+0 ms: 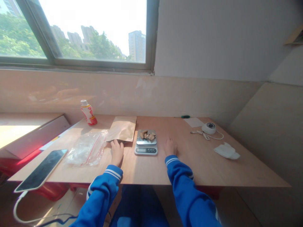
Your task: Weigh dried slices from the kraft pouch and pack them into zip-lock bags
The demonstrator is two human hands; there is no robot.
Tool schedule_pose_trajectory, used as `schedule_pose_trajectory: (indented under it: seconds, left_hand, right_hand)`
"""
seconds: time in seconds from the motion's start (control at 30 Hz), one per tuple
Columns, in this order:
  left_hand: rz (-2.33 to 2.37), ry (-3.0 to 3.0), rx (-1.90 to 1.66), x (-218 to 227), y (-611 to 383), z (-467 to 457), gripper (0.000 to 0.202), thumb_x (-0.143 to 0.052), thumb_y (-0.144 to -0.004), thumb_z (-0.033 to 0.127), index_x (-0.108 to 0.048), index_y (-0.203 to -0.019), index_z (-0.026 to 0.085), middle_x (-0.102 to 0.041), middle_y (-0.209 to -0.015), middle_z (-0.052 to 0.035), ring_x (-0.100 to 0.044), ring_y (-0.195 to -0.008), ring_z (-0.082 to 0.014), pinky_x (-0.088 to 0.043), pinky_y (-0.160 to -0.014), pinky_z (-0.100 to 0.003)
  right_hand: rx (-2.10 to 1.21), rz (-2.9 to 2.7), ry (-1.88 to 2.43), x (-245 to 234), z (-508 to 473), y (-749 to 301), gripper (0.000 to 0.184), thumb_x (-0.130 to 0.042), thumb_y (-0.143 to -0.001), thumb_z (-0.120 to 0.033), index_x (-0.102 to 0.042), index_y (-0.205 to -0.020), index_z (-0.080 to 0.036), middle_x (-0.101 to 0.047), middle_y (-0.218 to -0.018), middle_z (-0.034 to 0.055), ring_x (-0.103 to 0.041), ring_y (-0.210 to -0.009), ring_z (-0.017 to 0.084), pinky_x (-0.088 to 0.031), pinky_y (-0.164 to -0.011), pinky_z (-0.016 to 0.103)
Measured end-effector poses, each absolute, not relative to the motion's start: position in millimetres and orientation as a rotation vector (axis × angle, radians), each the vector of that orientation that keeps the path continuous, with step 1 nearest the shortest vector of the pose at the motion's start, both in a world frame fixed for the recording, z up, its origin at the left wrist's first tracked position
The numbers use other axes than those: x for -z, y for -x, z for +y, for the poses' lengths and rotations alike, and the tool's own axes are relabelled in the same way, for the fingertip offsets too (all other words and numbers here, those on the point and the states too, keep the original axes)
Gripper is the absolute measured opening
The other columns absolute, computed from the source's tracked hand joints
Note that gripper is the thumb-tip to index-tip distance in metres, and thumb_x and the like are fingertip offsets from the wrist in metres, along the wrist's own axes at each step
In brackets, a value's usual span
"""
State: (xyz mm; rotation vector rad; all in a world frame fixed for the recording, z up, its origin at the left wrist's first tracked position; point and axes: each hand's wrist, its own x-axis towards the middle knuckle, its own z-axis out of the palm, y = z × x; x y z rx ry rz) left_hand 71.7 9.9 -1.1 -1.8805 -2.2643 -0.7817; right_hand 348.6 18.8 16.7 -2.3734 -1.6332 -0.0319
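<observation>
My left hand (pixel 117 152) is at the near edge of a brown kraft paper bag (pixel 123 127), its fingers closed on the bag's mouth, which gapes slightly and looks dark inside. The bag lies flat. To its right stands a small kitchen scale (pixel 146 150) with a metal plate. Several dried brown pieces, like sliced mushroom (pixel 148 136), are heaped on that plate; the display is too small to read. Right of the scale, my right hand (pixel 170 147) rests on the table with nothing in it, fingers loosely apart.
Left of the bag lie a clear zip bag (pixel 86 148) and a phone (pixel 42 170) on a charging cable, overhanging the edge. A drink bottle (pixel 89 113) stands behind. At right are a white round device (pixel 208 127) with its cord, a crumpled tissue (pixel 226 151), paper (pixel 193 122) and a green-handled tool (pixel 186 117).
</observation>
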Motion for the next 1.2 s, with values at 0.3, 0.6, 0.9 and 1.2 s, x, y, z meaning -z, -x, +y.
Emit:
schedule_pose_trajectory:
  seconds: [0.3, 0.6, 0.9, 1.2]
  left_hand:
    - [-2.352, 1.632, 0.659, -1.3, -81.6, 21.7, 0.042, -0.043, -0.086, 0.031, -0.048, -0.109, -0.004, -0.051, -0.105, -0.0237, -0.049, -0.104, -0.0341, -0.042, -0.087, -0.042]
    - [-2.540, 1.416, 0.945, 2.8, -82.6, 24.5, 0.046, -0.050, -0.083, 0.035, -0.042, -0.112, 0.001, -0.056, -0.108, -0.0256, -0.048, -0.112, -0.0384, -0.040, -0.090, -0.048]
    - [-2.557, 1.308, 1.444, -1.1, -75.4, 19.1, 0.049, -0.058, -0.075, 0.035, -0.038, -0.113, 0.012, -0.060, -0.103, -0.0169, -0.059, -0.103, -0.0321, -0.045, -0.086, -0.045]
    - [-2.614, 1.333, 1.749, -8.1, -96.8, -30.2, 0.035, -0.057, -0.076, 0.045, -0.050, -0.100, 0.020, -0.060, -0.099, -0.0077, -0.060, -0.091, -0.0238, -0.048, -0.082, -0.041]
  right_hand:
    - [0.053, -1.613, 2.364, -11.2, 21.6, -349.8, 0.032, -0.030, -0.097, -0.018, -0.059, -0.108, -0.011, -0.066, -0.101, 0.0175, -0.067, -0.089, 0.022, -0.046, -0.071, 0.029]
    - [0.061, -1.619, 2.378, -13.8, 20.3, -349.2, 0.033, -0.030, -0.096, -0.018, -0.059, -0.109, -0.012, -0.065, -0.099, 0.0173, -0.066, -0.088, 0.022, -0.046, -0.071, 0.029]
    - [0.052, -1.625, 2.373, -12.6, 20.8, -349.7, 0.035, -0.028, -0.097, -0.020, -0.059, -0.110, -0.012, -0.065, -0.100, 0.0175, -0.066, -0.089, 0.022, -0.046, -0.071, 0.029]
    - [0.051, -1.623, 2.380, -11.2, 21.3, -349.4, 0.034, -0.028, -0.097, -0.019, -0.059, -0.110, -0.011, -0.065, -0.100, 0.0173, -0.067, -0.088, 0.023, -0.046, -0.069, 0.028]
